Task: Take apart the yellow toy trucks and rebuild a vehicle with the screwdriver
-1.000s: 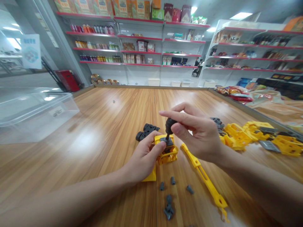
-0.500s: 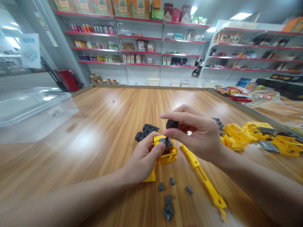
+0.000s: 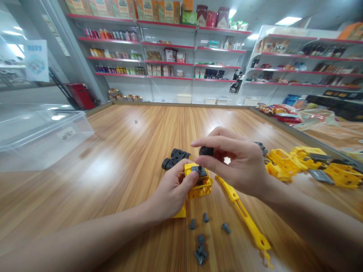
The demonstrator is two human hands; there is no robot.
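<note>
My left hand (image 3: 172, 189) is closed around a small yellow toy vehicle cab (image 3: 200, 190), its thumb pressing beside a grey panel (image 3: 202, 170) on top. Between the thumb and fingers of my right hand (image 3: 236, 160) is the black handle of a short screwdriver (image 3: 206, 151). Its dark tip shows at the grey panel, while my thumb covers most of the shaft. Behind my left hand lies a black wheeled chassis (image 3: 176, 158). Several grey toy screws (image 3: 200, 254) are on the table nearer to me. A long yellow crane arm with a hook (image 3: 246, 215) lies to their right.
Yellow and grey toy parts (image 3: 286, 162) are heaped on the right of the wooden table (image 3: 141, 151). A clear plastic bin (image 3: 42, 139) stands at the left. Packaged goods (image 3: 283, 111) lie beyond the right edge, and stocked shelves (image 3: 170, 62) line the back.
The black screwdriver handle and the fingers of my right hand have shifted very slightly. My left hand still keeps the yellow cab in the same place.
</note>
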